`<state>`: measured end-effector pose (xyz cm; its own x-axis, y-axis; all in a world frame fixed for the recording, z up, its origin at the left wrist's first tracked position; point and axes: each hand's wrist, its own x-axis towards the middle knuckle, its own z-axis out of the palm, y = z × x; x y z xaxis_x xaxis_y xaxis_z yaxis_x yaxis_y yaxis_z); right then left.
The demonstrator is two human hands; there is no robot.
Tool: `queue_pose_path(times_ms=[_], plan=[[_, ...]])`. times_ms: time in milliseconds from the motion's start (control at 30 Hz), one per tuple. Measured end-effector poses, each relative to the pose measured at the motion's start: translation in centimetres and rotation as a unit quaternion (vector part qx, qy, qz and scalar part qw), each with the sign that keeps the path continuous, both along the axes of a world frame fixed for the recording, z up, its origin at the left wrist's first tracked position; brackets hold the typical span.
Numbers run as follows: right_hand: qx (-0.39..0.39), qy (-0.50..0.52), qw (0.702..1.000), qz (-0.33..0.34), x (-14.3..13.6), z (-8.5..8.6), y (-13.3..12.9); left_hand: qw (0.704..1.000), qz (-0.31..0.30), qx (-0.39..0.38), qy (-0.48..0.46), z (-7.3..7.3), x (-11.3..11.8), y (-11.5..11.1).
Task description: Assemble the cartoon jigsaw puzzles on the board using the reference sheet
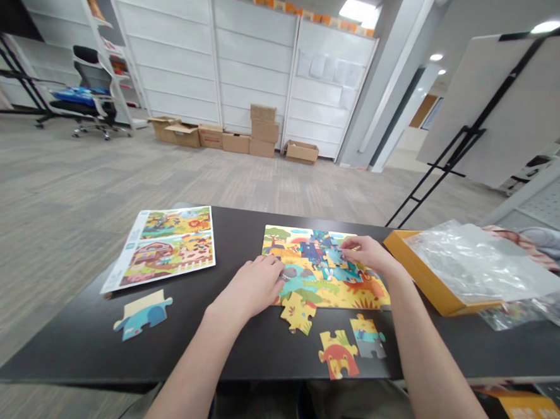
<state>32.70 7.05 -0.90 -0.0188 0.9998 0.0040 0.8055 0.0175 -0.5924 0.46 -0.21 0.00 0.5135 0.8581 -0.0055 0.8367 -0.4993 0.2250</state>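
"Why this layout?"

"The desk [239,248] gives flat support. The puzzle [326,275] lies on it between both arms, likely for easy reach; the picture sheet [171,244], left, perhaps for reference."

"And the grip?"

"The left hand [255,285] rests palm-down at the puzzle's left edge, fingers loosely extended, probably steadying it. The right hand [372,253] bends over its upper right."

"Pinching a piece?"

"Can't tell; the fingers hide it."

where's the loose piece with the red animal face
In the head view, the red-faced piece lies on the table, right of centre by its near edge, just left of the grey-and-teal piece.
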Motion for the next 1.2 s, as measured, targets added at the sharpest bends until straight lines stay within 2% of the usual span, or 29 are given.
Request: queue_pose_path(times_ms=[100, 200, 267, 300, 367, 467, 567, 700, 900, 1033, 1200], plan=[[0.07, -0.015, 0.996, -0.049, 2.0, 1.5, -1.8, 1.0, 0.004, -0.002, -0.006, -0.1, 0.1, 0.2], [0.138, -0.07, 0.975, -0.158, 5.6, 3.1, -5.3, 1.0, 0.004, -0.009, -0.002, 0.0, 0.3, 0.4], [0.149, -0.142, 0.951, -0.23, 7.8, 3.5, -7.9, 1.0, 0.002, -0.012, 0.01, 0.1, 0.5, 0.5], [0.129, -0.169, 0.949, -0.233, 8.5, 3.5, -9.1, 1.0, 0.004, -0.013, 0.018, 0.2, 0.7, 0.6], [0.063, -0.203, 0.955, -0.208, 9.3, 2.9, -11.1, 0.999, 0.01, -0.016, 0.032, 0.4, 0.9, 0.7], [-0.012, -0.243, 0.96, -0.137, 9.1, 1.5, -12.7, 0.999, 0.014, -0.018, 0.042, 0.4, 1.1, 0.8], [-0.051, -0.263, 0.961, -0.072, 9.0, 0.5, -13.0, 0.999, 0.01, -0.014, 0.044, 0.3, 1.2, 0.9], [-0.086, -0.26, 0.96, -0.058, 9.5, 0.6, -12.5, 0.999, 0.012, -0.01, 0.052, 0.1, 1.2, 0.6], [-0.089, -0.263, 0.959, -0.051, 9.6, 1.7, -11.5, 0.999, 0.0, -0.004, 0.035, -0.1, 0.8, 0.4], [-0.034, -0.279, 0.958, -0.065, 9.5, 2.2, -11.8, 1.0, -0.011, -0.005, 0.027, -0.2, 0.4, 0.3], [0.028, -0.178, 0.98, -0.086, 9.2, 3.9, -12.5, 1.0, -0.012, -0.01, 0.026, -0.1, 0.3, 0.1]])
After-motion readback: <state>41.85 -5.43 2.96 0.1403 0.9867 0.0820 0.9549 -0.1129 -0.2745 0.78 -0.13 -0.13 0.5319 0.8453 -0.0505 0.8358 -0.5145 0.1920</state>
